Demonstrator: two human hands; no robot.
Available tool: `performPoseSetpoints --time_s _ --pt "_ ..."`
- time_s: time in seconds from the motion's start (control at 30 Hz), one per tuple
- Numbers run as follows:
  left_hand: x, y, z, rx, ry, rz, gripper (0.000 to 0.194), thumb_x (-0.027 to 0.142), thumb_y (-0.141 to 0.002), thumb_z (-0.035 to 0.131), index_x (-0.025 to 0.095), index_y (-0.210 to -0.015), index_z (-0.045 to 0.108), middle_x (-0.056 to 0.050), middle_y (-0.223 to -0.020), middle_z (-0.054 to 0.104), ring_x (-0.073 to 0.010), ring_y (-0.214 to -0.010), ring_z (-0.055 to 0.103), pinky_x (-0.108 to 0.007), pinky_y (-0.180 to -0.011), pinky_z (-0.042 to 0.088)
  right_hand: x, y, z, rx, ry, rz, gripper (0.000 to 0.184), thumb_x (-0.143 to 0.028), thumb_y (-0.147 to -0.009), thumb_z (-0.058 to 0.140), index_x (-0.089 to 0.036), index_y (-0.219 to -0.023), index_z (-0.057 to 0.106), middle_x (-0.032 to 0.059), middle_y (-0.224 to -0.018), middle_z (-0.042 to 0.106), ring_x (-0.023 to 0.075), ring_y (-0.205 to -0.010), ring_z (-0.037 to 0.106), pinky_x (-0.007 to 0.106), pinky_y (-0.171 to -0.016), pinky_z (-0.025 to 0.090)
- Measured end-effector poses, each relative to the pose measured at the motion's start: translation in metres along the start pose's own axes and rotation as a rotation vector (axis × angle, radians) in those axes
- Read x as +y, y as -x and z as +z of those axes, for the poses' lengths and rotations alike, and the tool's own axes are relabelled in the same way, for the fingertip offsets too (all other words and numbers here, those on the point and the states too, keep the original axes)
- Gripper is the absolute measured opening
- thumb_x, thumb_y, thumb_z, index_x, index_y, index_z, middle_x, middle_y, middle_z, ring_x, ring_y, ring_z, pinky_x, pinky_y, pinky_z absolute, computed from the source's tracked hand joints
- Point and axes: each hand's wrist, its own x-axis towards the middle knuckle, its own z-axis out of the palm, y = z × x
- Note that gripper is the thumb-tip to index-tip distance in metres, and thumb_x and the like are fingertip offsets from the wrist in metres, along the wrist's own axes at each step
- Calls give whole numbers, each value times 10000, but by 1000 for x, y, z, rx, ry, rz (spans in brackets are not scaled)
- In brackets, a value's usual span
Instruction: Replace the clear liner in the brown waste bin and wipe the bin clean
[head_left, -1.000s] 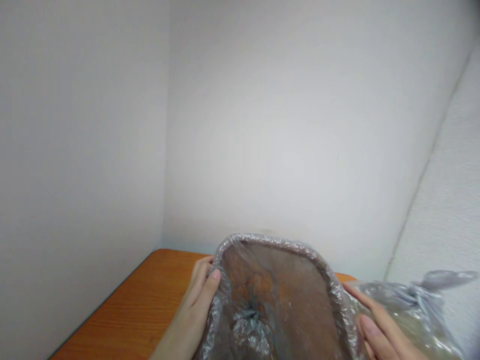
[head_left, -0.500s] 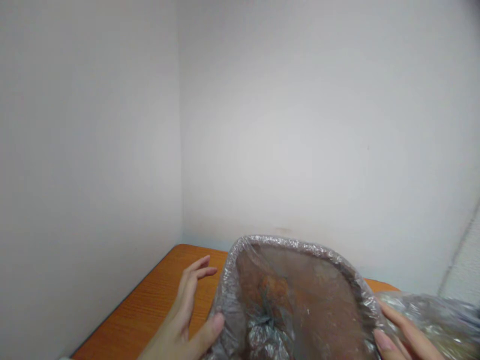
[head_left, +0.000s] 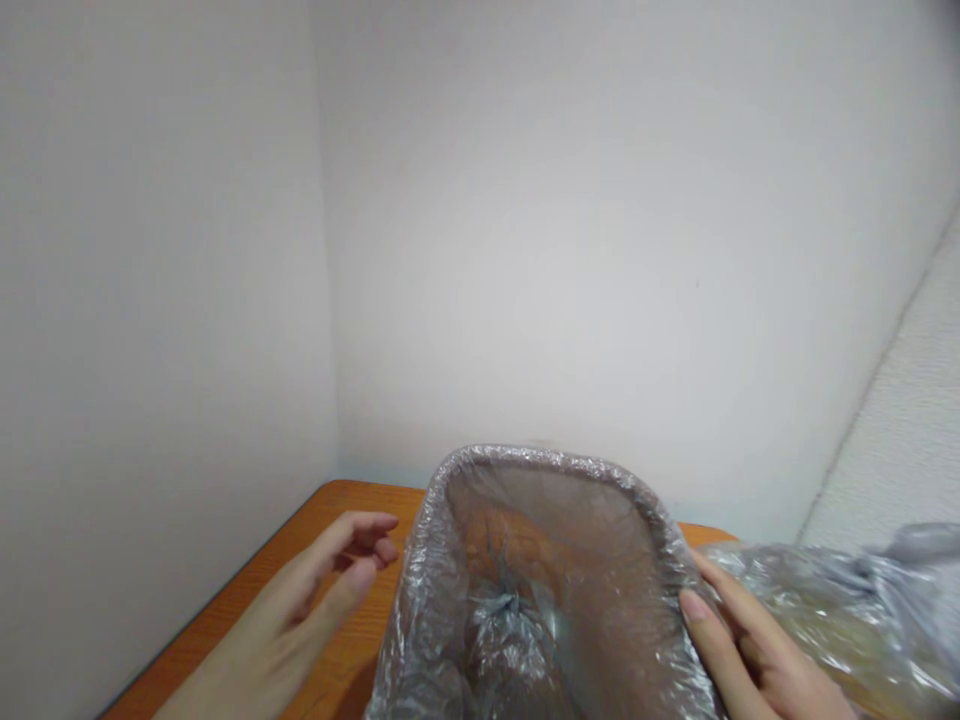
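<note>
Crinkled plastic liner, bottom cut off; left grip open, right grip on rim, hold unclear

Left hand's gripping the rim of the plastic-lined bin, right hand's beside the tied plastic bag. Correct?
No. The head view shows the left hand off the rim of the plastic-lined bin, apart from it above the wood-grain table. The right hand is beside the tied plastic bag, as you said.
</note>
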Motion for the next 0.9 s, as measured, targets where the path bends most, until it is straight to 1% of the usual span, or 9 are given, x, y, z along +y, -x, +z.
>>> performPoseSetpoints --time_s 0.07,0.17,0.47,0.57,0.67,0.7,0.77,0.83,0.9 --pt "18 -15 9 -33 2 23 469 602 -952 343 235 -967 633 -35 -849 636 -213 -842 600 -312 -804 499 -2 0 0 -5 -25 23 487 -484 -963 423 -254 -1387 494 14 -1411 555 210 -1283 537 260 -971 533" --pt "30 -28 24 -34 -17 31 414 577 -921 468 207 -771 580 3 -725 556 -166 -680 524 -249 -625 444 -5 0 1 -18 -64 72 511 -524 -956 404 -239 -1360 533 19 -1389 577 227 -1285 537 320 -1008 516" --pt "27 -33 36 -108 240 44 337 526 -931 495 213 -985 608 -26 -955 633 -214 -921 576 -285 -836 465 5 -19 -32 -158 -161 154 550 -600 -914 438 -271 -1337 562 48 -1394 586 247 -1300 529 384 -1104 423" --pt "25 -35 40 -87 290 26 347 537 -921 505 208 -964 607 -24 -913 622 -219 -912 576 -276 -801 469 -4 -30 -65 -35 -21 136 591 -632 -893 436 -275 -1356 524 88 -1281 656 292 -1118 649 431 -923 570" --pt "22 -36 45 -54 329 19 337 536 -907 528 205 -896 591 -16 -855 595 -213 -875 571 -262 -754 467 -52 -40 -80 145 191 -68 457 -558 -922 433 -294 -1276 548 75 -1273 630 295 -1128 609 473 -934 532" --pt "21 -36 47 -35 337 18 333 533 -902 538 204 -869 581 -12 -838 583 -210 -866 569 -258 -743 465 -71 -42 -76 88 229 -209 368 -499 -942 423 -285 -1184 599 71 -1196 657 279 -1113 606 462 -937 520" --pt "21 -35 50 -2 350 12 334 530 -894 551 203 -825 555 -3 -803 559 -202 -841 562 -250 -722 460 -105 -44 -52 -286 298 -460 266 -316 -956 413 -277 -947 676 45 -970 704 238 -922 649 440 -851 540" --pt "22 -34 51 2 360 7 347 535 -895 545 203 -797 529 1 -784 541 -196 -823 556 -248 -709 456 -119 -42 -14 -577 402 -511 166 -179 -841 547 -232 -821 702 53 -866 718 226 -814 663 441 -853 536" --pt "23 -32 52 -15 371 7 360 546 -896 536 203 -792 513 4 -777 531 -193 -814 552 -248 -703 454 -113 -37 24 -678 427 -513 62 -219 -733 680 -221 -672 690 61 -767 713 244 -828 677 443 -891 522"
